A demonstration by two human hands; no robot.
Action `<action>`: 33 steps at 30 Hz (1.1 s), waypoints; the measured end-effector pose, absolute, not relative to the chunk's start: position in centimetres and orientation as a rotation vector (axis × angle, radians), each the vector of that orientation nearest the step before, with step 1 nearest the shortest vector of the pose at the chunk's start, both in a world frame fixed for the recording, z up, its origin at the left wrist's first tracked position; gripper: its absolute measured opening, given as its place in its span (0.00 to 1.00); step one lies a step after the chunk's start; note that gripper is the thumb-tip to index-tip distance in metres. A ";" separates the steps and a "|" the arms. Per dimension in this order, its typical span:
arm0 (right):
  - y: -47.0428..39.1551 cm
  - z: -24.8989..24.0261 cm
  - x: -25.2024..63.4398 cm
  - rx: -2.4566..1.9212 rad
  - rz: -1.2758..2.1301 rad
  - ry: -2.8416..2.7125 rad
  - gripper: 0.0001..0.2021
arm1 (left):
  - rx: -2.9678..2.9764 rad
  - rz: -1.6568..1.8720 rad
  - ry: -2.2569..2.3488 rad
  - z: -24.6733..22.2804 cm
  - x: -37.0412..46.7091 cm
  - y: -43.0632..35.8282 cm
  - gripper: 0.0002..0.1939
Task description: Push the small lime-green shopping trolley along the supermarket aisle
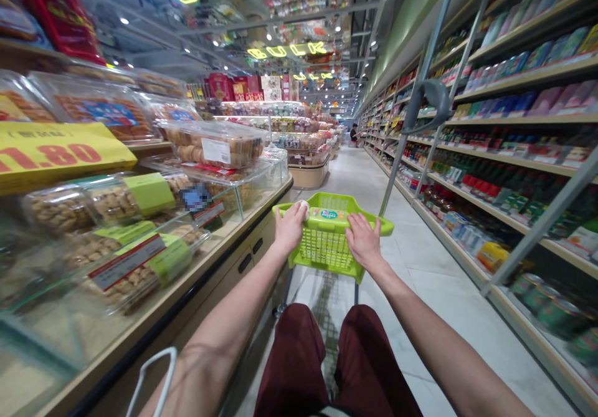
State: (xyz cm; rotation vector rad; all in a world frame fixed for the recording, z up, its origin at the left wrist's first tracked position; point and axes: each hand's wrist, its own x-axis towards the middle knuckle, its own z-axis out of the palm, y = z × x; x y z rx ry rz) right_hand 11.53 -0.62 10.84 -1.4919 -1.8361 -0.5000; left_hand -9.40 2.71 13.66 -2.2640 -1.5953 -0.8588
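Ahead of me is a lime-green plastic shopping cart [327, 252] with a lattice basket and a round sticker on its handle bar [328, 224]. My left hand [289, 229] is closed over the left part of that bar. A small white crumpled thing, perhaps a tissue [304, 209], shows at its fingertips. On the right part of the bar, my right hand [363, 239] grips with its fingers over the top. What lies inside the basket is mostly hidden by the bar.
Close on the left runs a glass-edged counter [261, 186] with clear boxes of cookies [219, 143] and a yellow price sign [60, 152]. Tall shelves [518, 174] and a slanted metal ladder rail [397, 161] line the right. A person [354, 134] is far down the aisle.
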 end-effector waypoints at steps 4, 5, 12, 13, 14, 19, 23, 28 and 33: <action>-0.3 11.5 10.4 -1.526 -0.481 -1.832 0.19 | -2.394 -0.868 -1.395 13.8 -6.6 1.9 0.22; -0.2 11.5 10.3 -1.525 -0.474 -1.837 0.19 | -2.418 -0.860 -1.362 13.9 -6.3 1.9 0.22; 0.4 10.8 10.7 -1.447 -0.497 -1.917 0.21 | -2.360 -0.858 -1.572 14.5 -8.7 3.9 0.22; 0.5 10.7 10.8 -1.442 -0.503 -1.918 0.20 | -2.345 -0.863 -1.604 14.5 -9.0 4.1 0.21; 0.5 10.6 10.8 -1.438 -0.505 -1.916 0.20 | -2.337 -0.865 -1.626 14.5 -9.3 4.2 0.21; 0.7 10.3 11.4 -1.385 -0.494 -1.911 0.19 | -2.338 -0.847 -1.658 14.2 -9.3 3.6 0.21; 1.1 10.3 12.9 -1.329 -0.466 -1.953 0.20 | -2.318 -0.831 -1.640 14.1 -8.5 2.8 0.20; 1.8 10.7 15.7 -1.330 -0.370 -1.950 0.19 | -2.335 -0.765 -1.580 14.3 -6.8 1.6 0.18; 1.6 11.8 15.9 -1.432 -0.400 -1.863 0.19 | -2.383 -0.722 -1.476 14.3 -4.8 0.1 0.20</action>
